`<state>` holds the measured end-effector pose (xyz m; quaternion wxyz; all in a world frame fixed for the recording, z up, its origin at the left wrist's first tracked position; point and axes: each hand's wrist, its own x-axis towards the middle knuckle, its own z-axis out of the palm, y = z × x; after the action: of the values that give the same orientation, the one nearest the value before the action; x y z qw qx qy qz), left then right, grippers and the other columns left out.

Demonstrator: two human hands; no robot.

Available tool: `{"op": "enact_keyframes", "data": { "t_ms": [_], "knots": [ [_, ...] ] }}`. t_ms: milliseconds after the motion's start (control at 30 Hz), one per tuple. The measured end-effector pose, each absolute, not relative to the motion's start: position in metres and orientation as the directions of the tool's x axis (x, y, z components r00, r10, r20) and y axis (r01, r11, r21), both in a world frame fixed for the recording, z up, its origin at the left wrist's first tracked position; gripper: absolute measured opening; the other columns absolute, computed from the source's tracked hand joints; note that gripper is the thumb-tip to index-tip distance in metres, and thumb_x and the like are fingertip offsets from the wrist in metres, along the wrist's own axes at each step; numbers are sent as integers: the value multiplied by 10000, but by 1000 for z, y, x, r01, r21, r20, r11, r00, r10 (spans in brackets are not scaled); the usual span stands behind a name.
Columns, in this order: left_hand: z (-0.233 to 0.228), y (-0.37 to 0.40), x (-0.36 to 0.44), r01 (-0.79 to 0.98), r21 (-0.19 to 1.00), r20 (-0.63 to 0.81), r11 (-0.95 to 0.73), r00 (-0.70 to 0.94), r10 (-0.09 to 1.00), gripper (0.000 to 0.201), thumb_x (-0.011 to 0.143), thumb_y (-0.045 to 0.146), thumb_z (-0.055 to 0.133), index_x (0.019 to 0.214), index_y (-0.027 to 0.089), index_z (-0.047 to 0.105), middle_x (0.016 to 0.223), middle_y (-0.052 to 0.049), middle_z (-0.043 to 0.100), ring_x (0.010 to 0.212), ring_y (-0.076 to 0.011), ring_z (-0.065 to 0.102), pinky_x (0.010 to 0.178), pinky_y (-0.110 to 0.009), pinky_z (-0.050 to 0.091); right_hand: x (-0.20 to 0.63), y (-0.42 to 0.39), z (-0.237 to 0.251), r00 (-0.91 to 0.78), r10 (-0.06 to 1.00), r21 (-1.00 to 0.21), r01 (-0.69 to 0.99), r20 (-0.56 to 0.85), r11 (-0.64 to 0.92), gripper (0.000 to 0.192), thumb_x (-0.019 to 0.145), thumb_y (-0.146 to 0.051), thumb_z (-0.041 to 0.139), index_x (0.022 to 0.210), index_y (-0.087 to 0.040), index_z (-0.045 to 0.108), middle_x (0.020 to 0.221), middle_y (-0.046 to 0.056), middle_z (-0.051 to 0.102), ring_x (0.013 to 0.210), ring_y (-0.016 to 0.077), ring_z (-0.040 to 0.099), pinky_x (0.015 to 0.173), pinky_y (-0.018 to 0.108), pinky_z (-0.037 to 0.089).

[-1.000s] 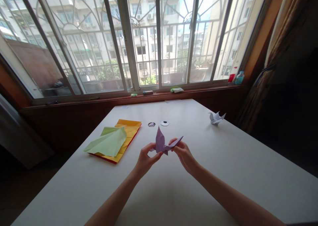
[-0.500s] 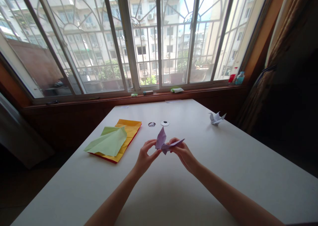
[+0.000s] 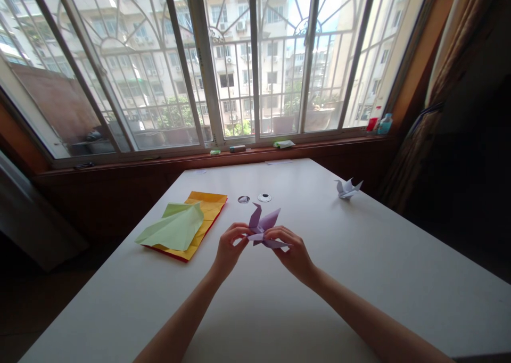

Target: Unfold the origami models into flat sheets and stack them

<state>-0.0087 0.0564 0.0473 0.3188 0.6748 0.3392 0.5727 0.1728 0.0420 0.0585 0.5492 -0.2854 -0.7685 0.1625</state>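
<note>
Purple paper crane (image 3: 263, 229) pinched up off the table between my fingers, one wing flat, the other points sticking up.

Left of the fingers I see a light green sheet (image 3: 175, 228) lying on an orange paper stack (image 3: 205, 208), red edge under it. Just beyond the fingers, two small round discs (image 3: 254, 198) side by side. Far right of them, a white folded paper bird (image 3: 347, 188). All on the white table (image 3: 359, 278). Windowsill (image 3: 239, 155) beyond holds small items.
</note>
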Motion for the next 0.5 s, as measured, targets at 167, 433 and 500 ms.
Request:
{"op": "enact_keyframes", "data": {
  "t_ms": [167, 433, 500],
  "knots": [
    [47, 58, -12, 95, 808, 583, -581, 11, 812, 60, 733, 206, 639, 753, 191, 694, 873, -57, 614, 840, -165, 571, 723, -265, 474, 173, 43, 57, -201, 589, -527, 289, 783, 799, 243, 826, -104, 462, 962, -246, 605, 958, 66, 643, 943, 202, 583, 811, 376, 478],
    [47, 55, -8, -4, 848, 531, -531, 6, 848, 50, 702, 202, 650, 709, 179, 694, 880, -63, 630, 836, -173, 594, 712, -268, 507, 176, 53, 54, -54, 836, -828, 119, 546, 548, 276, 782, -317, 610, 1038, -221, 570, 1012, 64, 643, 933, 211, 603, 801, 370, 499],
    [49, 52, -6, -29, 870, 494, -493, 47, 868, 68, 693, 224, 664, 679, 164, 691, 885, -79, 641, 846, -187, 602, 731, -281, 510, 175, 56, 51, -99, 862, -860, 82, 496, 504, 229, 770, -364, 614, 934, -205, 630, 938, 59, 685, 887, 222, 632, 791, 379, 507]
  ]
}}
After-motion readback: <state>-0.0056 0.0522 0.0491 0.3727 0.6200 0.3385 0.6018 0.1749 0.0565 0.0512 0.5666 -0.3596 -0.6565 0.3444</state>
